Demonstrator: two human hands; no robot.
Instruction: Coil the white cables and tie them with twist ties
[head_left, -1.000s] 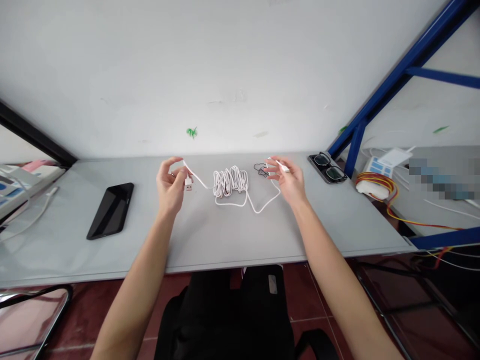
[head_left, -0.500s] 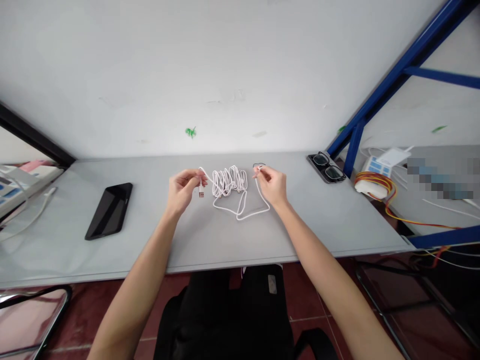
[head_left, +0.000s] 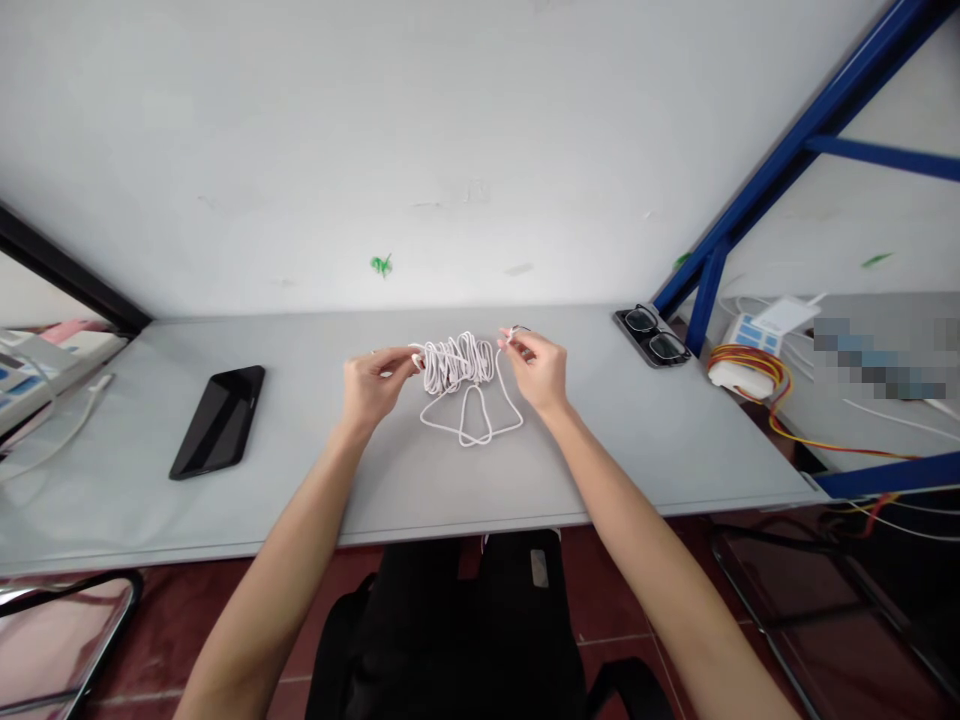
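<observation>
A white USB cable (head_left: 459, 362) lies bundled in loose coils on the grey table (head_left: 570, 480), between my two hands. My left hand (head_left: 377, 385) pinches one end of it at the left side of the bundle; the plug there is mostly hidden by my fingers. On the right, my right hand (head_left: 538, 368) pinches the other end, slightly above the table, and its connector is too small to make out. A slack length of the cable loops on the table in front of the bundle and runs up to my right fingers.
Left of my arm lies a black smartphone (head_left: 219, 422). Black-framed glasses (head_left: 651, 333) rest at the back right, beside a blue metal post (head_left: 709, 290). Beyond it are a coil of red and yellow wire (head_left: 750, 360) and a white device. A white wall (head_left: 465, 150) stands behind the table.
My left hand has moved right, up to the bundle, and its USB plug is no longer plainly visible. My right hand has shifted slightly left. The slack loop in front has changed shape.
</observation>
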